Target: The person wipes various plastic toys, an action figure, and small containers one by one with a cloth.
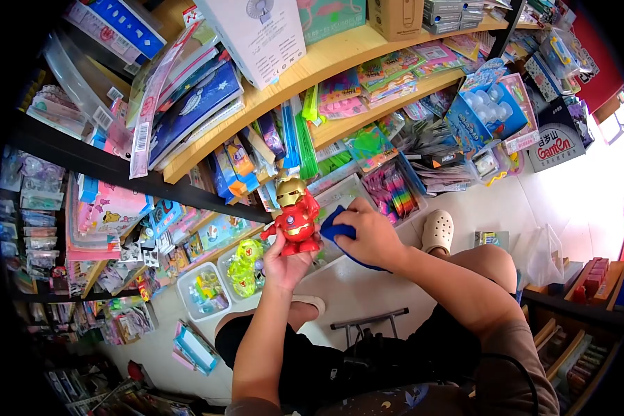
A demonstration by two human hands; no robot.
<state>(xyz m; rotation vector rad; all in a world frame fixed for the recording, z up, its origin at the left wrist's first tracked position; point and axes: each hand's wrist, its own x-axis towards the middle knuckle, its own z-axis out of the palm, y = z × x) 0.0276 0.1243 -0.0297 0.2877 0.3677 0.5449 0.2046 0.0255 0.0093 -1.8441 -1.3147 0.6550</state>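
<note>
A red and gold Iron Man figure (297, 220) is held upright in my left hand (288, 265), its fingers closed around the lower part. The figure's gold face points up towards me. My right hand (369, 232) is closed on a dark blue cloth (338, 224), just right of the figure and apart from it. Part of the cloth hangs down below my right palm; the rest is hidden in the grip.
Wooden shelves (367, 36) hold notebooks, boxes and packets. Plastic bins (206, 291) of small toys stand on the floor below. A blue box (485, 104) of clear-topped items sits to the right. Between my legs is a folding stool (369, 320).
</note>
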